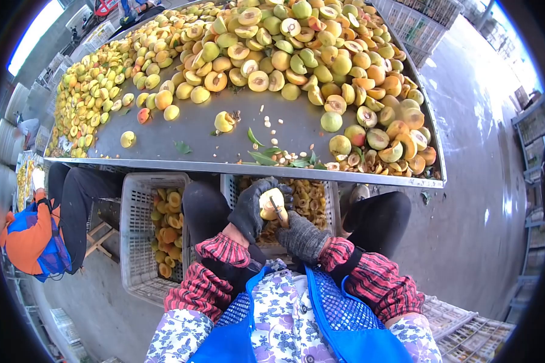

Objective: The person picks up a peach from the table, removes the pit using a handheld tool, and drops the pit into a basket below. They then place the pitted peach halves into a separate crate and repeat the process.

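My left hand (246, 212), in a dark glove, is closed around a pale yellow peach (266, 209) above my lap. In a grey knit glove, my right hand (306, 238) grips a small knife (277, 207) by its light brown handle, with the blade lying against the fruit. Just below both hands, between my knees, a white plastic crate (332, 209) holds cut peach pieces. Ahead of them is the front edge of a metal table (212, 124) heaped with whole and halved peaches (257, 80).
Left of my knee stands another white crate (129, 233) with peach halves inside. Pits and green leaves (263, 158) lie near the table's front edge. A person in an orange and blue top (33, 239) sits at far left. Stacked crates (418, 27) stand behind the table.
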{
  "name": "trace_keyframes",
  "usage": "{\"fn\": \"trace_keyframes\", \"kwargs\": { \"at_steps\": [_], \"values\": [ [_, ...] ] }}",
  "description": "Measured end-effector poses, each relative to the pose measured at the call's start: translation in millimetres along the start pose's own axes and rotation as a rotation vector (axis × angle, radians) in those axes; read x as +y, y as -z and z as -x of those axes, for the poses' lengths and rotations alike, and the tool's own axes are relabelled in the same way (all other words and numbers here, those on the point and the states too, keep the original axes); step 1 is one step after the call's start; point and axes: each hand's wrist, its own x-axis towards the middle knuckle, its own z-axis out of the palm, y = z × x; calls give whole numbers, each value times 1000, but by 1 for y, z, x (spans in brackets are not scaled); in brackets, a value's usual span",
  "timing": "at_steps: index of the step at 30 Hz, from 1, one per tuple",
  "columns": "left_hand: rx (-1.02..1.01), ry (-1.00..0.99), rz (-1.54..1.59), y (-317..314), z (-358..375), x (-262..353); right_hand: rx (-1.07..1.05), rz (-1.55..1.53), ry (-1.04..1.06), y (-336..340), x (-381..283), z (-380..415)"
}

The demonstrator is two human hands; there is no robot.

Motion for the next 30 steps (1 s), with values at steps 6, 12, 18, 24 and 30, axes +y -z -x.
{"fn": "trace_keyframes", "kwargs": {
  "at_steps": [6, 12, 18, 24, 30],
  "values": [
    [173, -598, -447, 30, -3, -39, 26, 84, -115, -6, -5, -7],
    [441, -791, -1311, 44, -3, -46, 96, 117, -205, -28, 6, -27],
    [498, -525, -610, 73, -17, -53, 102, 257, -94, -33, 5, -36],
    [604, -414, -192, 31, -5, -29, -61, 172, -231, -45, -2, -55],
    [724, -471, -447, 49, -15, -34, 56, 235, -213, -56, 13, -66]
  ]
}}
